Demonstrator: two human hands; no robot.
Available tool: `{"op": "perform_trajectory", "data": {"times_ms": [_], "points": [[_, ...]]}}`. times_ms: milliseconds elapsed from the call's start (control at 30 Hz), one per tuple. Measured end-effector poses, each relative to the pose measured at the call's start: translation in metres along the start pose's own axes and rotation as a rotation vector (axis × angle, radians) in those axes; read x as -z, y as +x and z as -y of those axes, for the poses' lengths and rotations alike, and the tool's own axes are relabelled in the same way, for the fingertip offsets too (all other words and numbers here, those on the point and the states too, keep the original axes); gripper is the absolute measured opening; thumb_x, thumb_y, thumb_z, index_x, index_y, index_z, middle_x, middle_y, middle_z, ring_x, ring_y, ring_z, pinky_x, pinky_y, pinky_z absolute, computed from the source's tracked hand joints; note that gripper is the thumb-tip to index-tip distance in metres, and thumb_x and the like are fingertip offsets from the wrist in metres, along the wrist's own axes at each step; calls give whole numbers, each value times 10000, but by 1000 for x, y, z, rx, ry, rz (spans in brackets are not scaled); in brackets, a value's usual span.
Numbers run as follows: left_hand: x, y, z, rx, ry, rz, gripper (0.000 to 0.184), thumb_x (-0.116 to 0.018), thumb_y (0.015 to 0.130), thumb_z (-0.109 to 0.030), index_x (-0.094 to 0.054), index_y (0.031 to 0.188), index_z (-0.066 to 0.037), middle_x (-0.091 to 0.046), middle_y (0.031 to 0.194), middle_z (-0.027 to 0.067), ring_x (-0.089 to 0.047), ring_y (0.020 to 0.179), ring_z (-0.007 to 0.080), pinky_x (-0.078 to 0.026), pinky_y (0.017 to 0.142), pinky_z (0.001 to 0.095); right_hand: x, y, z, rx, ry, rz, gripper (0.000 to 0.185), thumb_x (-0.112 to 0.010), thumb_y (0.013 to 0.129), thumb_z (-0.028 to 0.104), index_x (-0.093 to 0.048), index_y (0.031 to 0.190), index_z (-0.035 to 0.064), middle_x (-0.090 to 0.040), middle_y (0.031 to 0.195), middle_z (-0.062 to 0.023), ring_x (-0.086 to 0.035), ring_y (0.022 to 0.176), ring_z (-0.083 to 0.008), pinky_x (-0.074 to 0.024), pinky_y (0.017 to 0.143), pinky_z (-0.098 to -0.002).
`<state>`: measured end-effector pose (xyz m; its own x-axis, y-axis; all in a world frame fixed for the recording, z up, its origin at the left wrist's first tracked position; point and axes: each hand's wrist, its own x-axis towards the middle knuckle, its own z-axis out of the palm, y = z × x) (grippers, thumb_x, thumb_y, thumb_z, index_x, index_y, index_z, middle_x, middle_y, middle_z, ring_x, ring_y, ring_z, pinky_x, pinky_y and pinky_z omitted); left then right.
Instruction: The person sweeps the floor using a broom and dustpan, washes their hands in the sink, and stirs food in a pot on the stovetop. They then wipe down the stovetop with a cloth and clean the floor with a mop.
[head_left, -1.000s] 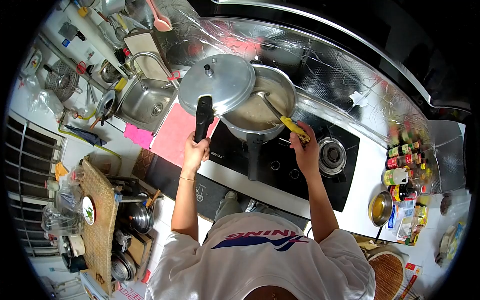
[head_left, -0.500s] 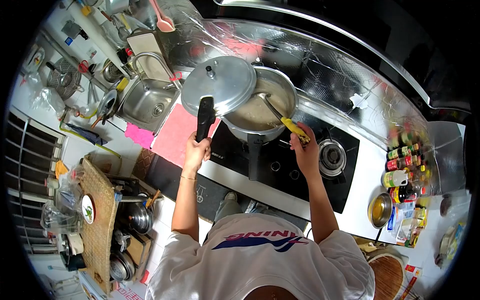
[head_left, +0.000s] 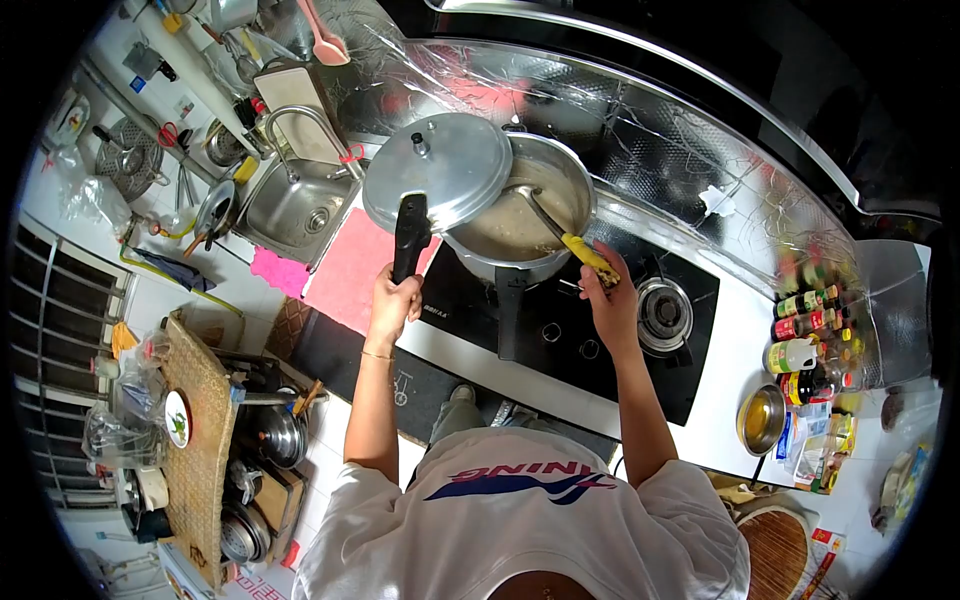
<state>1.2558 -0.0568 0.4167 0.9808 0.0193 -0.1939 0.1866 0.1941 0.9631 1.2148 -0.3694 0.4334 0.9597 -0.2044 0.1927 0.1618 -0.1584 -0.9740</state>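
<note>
My left hand is closed round the black handle of a metal pressure cooker lid. The lid is held at the left side of the pressure cooker pot, overlapping its left rim. My right hand grips the yellow handle of a ladle, whose metal end dips into the pot. Pale, cloudy liquid with small bits fills part of the pot. The pot's long black handle points toward me, between my two forearms.
The pot stands on a black gas hob with another burner on its right. A pink cloth and a sink are at left. Bottles and a metal bowl stand at right. A range hood hangs above.
</note>
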Motion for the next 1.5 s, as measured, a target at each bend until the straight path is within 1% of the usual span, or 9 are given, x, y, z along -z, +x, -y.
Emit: {"op": "perform_trajectory", "data": {"times_ms": [300,767,833,1433,1500], "points": [[0,0,-1,-1,5,4,175,-509,783,2,-405,919,38,-419,530,29,-374,362,90,-290,316,241,-1,0,-1,-6,53,12,392,-569,896,144,-469,1257,31,-586,882,-39,-550,705,-60,-474,604,-187],[-2,-1,-4,4,15,0,171,-512,784,8,-412,918,45,-415,521,28,-373,359,91,-290,315,243,0,0,0,-12,26,17,394,-567,898,153,-466,1260,33,-577,880,-35,-542,687,-59,-471,590,-183],[-3,-2,-5,-14,29,-18,139,-488,771,13,-437,897,42,-432,543,33,-357,357,86,-270,323,237,0,0,0,-22,24,17,394,-566,899,153,-466,1261,34,-575,878,-34,-541,685,-59,-470,588,-183],[-4,-2,-6,-23,65,-18,100,-497,779,-6,-446,861,22,-424,527,26,-359,362,85,-276,325,235,0,0,2,-21,56,32,388,-569,897,151,-473,1252,29,-579,869,-29,-542,683,-57,-471,581,-181],[-3,-2,-6,-18,58,-14,126,-511,785,-3,-431,878,28,-419,522,23,-368,360,86,-279,319,239,0,0,3,-15,52,18,414,-597,884,211,-484,1242,35,-580,820,-17,-522,667,-59,-464,588,-206]]}}
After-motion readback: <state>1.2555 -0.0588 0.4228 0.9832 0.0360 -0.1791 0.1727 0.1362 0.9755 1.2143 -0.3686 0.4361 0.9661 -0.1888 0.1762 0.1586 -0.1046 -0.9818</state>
